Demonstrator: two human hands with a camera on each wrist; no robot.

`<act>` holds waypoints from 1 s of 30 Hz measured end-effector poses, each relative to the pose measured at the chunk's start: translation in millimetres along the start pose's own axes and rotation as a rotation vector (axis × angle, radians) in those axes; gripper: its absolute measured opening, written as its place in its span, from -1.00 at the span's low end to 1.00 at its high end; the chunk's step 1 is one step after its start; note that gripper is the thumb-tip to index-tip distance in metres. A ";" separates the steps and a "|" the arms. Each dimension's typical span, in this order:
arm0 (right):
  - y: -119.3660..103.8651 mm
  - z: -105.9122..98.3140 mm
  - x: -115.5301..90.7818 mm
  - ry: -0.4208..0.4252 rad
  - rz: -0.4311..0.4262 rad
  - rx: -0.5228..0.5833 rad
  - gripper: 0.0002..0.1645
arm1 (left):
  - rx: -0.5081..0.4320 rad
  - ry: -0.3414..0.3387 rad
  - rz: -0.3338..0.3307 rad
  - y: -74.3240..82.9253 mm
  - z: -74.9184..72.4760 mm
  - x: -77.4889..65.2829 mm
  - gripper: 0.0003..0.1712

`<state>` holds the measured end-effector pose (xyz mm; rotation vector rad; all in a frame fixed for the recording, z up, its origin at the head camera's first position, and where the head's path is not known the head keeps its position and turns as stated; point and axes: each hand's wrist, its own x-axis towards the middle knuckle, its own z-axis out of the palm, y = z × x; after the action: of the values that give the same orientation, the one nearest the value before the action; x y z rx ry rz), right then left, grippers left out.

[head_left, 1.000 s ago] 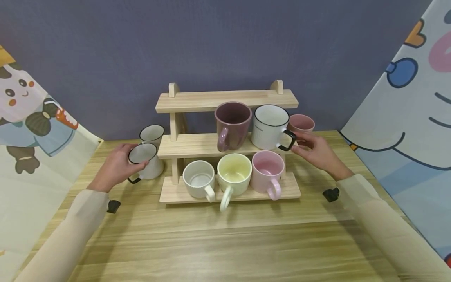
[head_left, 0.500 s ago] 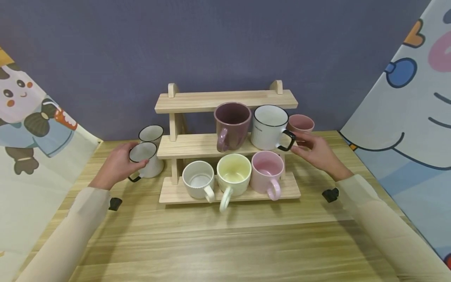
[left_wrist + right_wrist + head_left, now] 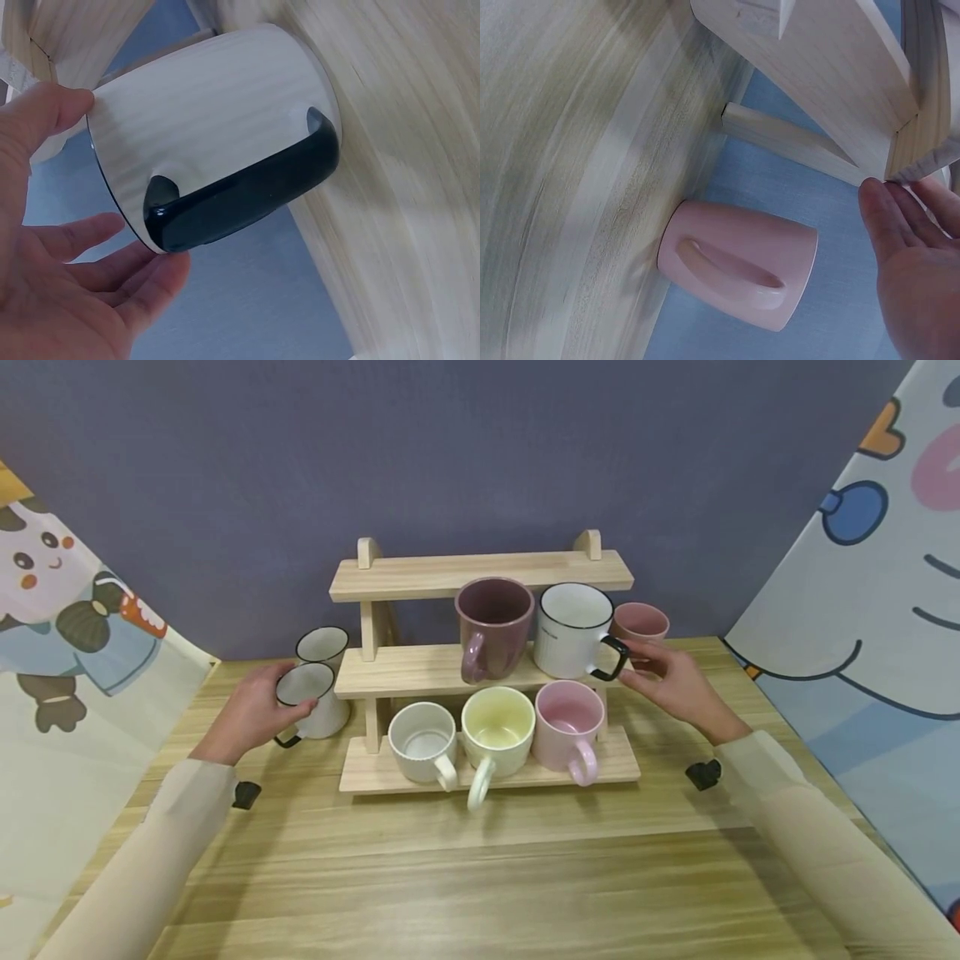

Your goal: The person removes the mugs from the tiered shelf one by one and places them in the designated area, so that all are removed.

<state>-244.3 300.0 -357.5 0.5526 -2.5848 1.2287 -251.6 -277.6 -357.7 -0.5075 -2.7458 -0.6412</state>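
Note:
At the left, my left hand (image 3: 253,710) grips a white mug (image 3: 322,714) by its dark rim, thumb on one side and fingers on the other. The left wrist view shows this mug's black handle (image 3: 255,184) turned outward. My right hand (image 3: 671,681) is at the right end of the middle shelf, beside the black handle (image 3: 617,658) of a second white mug (image 3: 572,635). In the right wrist view the fingertips (image 3: 877,199) meet the shelf's end; I cannot tell whether they hold that handle. A plum mug (image 3: 495,622) stands left of the second white mug.
A three-tier wooden rack (image 3: 420,668) stands mid-table. Its lowest shelf bears a grey-white mug (image 3: 422,743), a yellow mug (image 3: 498,731) and a pink mug (image 3: 568,727). Behind the left hand is another black-rimmed mug (image 3: 322,645); a rose mug (image 3: 735,262) stands right of the rack.
My left hand and its mug have shifted very slightly right and away from me. The right hand and the mugs on the rack have stayed put.

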 end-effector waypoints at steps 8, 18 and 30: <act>-1.7 0.5 0.6 -0.014 -0.008 -0.019 -0.42 | 0.015 0.001 -0.019 12.0 -6.9 2.0 -0.28; -2.9 0.4 0.0 -0.006 -0.006 -0.003 -0.43 | -0.022 -0.026 -0.020 47.9 -27.4 7.6 -0.26; 1.3 0.7 -0.7 -0.014 0.021 0.015 -0.41 | -0.105 0.121 0.305 120.4 -36.3 37.9 -0.43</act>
<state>-244.3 300.4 -359.2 0.5407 -2.6015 1.2567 -231.6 -183.1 -268.6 -0.8611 -2.4609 -0.7137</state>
